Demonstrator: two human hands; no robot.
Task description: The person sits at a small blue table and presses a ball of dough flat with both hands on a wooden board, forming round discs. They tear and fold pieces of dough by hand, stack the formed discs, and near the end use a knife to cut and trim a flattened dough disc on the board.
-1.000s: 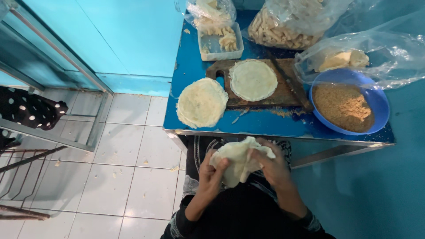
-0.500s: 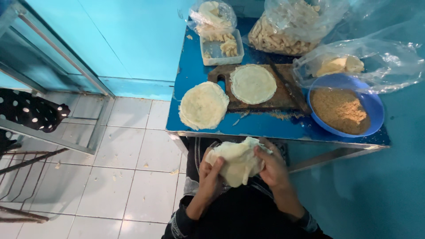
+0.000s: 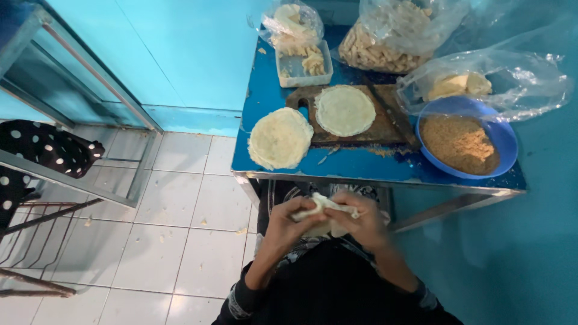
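Looking down from the head camera, the view shows both hands meeting over the person's lap, just below the near edge of the blue worktop (image 3: 361, 164); the left hand (image 3: 288, 224) and the right hand (image 3: 361, 221) close on a pale folded wrapper (image 3: 322, 212) from either side; the fingers (image 3: 344, 198) of the right hand curl over its top edge and pinch it, while the left hand's fingers wrap its left end, though motion blur hides exactly how tightly each one presses. The wrapper lies between the two hands with its long axis running left to right, so neither hand is nearer than the other; both touch it.

Up on the worktop, well apart from the hands, a stack of round flat wrappers (image 3: 280, 138) sits at the near left corner; just beside it a single round wrapper (image 3: 345, 110) lies spread on a brown wooden board (image 3: 385, 129); a blue bowl of brown crumbs (image 3: 460, 143) stands to the right of the board, touching or nearly touching a clear plastic bag (image 3: 512, 84) that holds something yellowish. At the far edge a small clear tub (image 3: 298, 72) and a bag of pale fried pieces (image 3: 391, 42) rest against the turquoise wall; a white tiled floor (image 3: 180, 241) and a black cloth with white dots (image 3: 48, 150) show to the left.
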